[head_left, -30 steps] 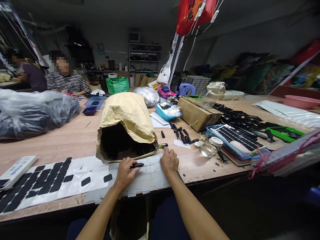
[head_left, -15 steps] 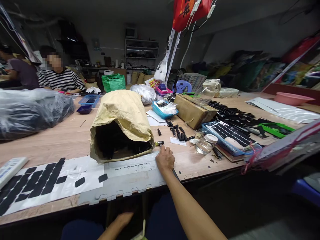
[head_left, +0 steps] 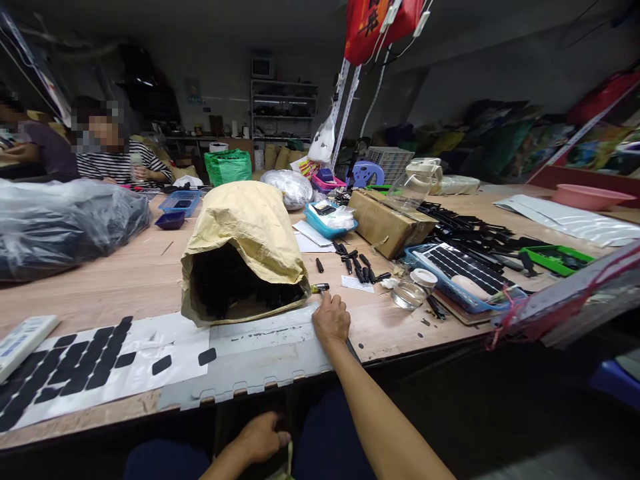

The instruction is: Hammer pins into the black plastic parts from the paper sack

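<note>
- Clock directions are taken from the right hand, twelve being straight ahead of the person.
- One right hand (head_left: pixel 333 320) rests at the right end of one grey board (head_left: pixel 270 353); its fingers are curled round the handle of one hammer (head_left: pixel 320 288), the head showing just past the knuckles and a dark end beside the wrist.
- One left hand (head_left: pixel 260 437) is at seven, below the table edge; its fingers are bent, but whether they pinch anything I cannot tell.
- One paper sack (head_left: pixel 245 213) lies at ten, its dark mouth facing the person, the hammer head just beside its right edge.
- One white sheet (head_left: pixel 183 337) is at nine, with three black patches (head_left: pixel 161 365) set apart and many more in rows, too crowded to count surely.
- One lone black piece (head_left: pixel 319 265) is near twelve; a pile of black pieces (head_left: pixel 365 273), overlapping, lies at one.
- One cardboard box (head_left: pixel 383 223) is between one and two; one lidded jar (head_left: pixel 407 297) is between two and three.
- Two people (head_left: pixel 120 160) sit at ten, across the table.
- Writing: one red bag (head_left: pixel 367 27) at twelve bears dark characters, unreadable; one white slip (head_left: pixel 357 284) between one and two has print too small to read.
</note>
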Demonstrator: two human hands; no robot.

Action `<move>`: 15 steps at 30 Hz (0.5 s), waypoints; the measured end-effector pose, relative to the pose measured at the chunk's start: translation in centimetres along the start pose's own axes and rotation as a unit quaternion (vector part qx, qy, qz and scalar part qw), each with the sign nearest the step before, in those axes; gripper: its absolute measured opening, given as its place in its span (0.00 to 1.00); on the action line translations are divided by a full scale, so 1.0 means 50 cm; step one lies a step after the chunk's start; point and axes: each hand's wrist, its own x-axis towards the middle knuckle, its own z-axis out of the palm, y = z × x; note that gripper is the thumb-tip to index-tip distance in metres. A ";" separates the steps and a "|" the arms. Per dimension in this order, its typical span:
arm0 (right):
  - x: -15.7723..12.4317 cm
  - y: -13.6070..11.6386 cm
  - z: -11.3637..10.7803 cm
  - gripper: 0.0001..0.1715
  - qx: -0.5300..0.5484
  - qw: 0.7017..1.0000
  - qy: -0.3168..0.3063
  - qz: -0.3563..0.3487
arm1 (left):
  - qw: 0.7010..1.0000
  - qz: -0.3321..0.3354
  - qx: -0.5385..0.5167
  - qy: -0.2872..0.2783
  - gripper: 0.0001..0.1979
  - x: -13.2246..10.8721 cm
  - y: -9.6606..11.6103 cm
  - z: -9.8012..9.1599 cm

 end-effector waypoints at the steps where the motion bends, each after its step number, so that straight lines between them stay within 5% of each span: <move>1: 0.000 0.000 -0.001 0.23 0.000 1.000 -0.001 0.000 | 0.999 0.025 0.016 -0.031 0.15 -0.014 0.019 -0.015; 5: -0.001 -0.002 -0.003 0.23 -0.002 1.000 -0.005 0.002 | 0.963 0.099 -0.039 -0.248 0.17 -0.061 0.117 -0.131; 6: -0.001 -0.002 -0.003 0.23 -0.002 1.000 -0.005 0.001 | 0.957 0.107 -0.064 -0.261 0.18 -0.061 0.139 -0.168; 8: 0.000 -0.002 -0.002 0.23 -0.001 1.000 -0.005 0.001 | 0.973 0.157 -0.080 -0.148 0.19 -0.041 0.170 -0.242; 10: 0.001 -0.001 0.000 0.23 0.000 1.000 -0.003 0.001 | 0.982 0.166 -0.032 0.086 0.18 0.002 0.184 -0.307; 12: 0.002 -0.001 0.002 0.23 0.003 1.000 -0.001 0.001 | 0.953 0.093 0.054 0.282 0.18 0.054 0.187 -0.355; 15: 0.002 0.000 0.004 0.23 0.003 1.000 -0.001 0.001 | 0.917 0.010 0.129 0.378 0.19 0.116 0.181 -0.398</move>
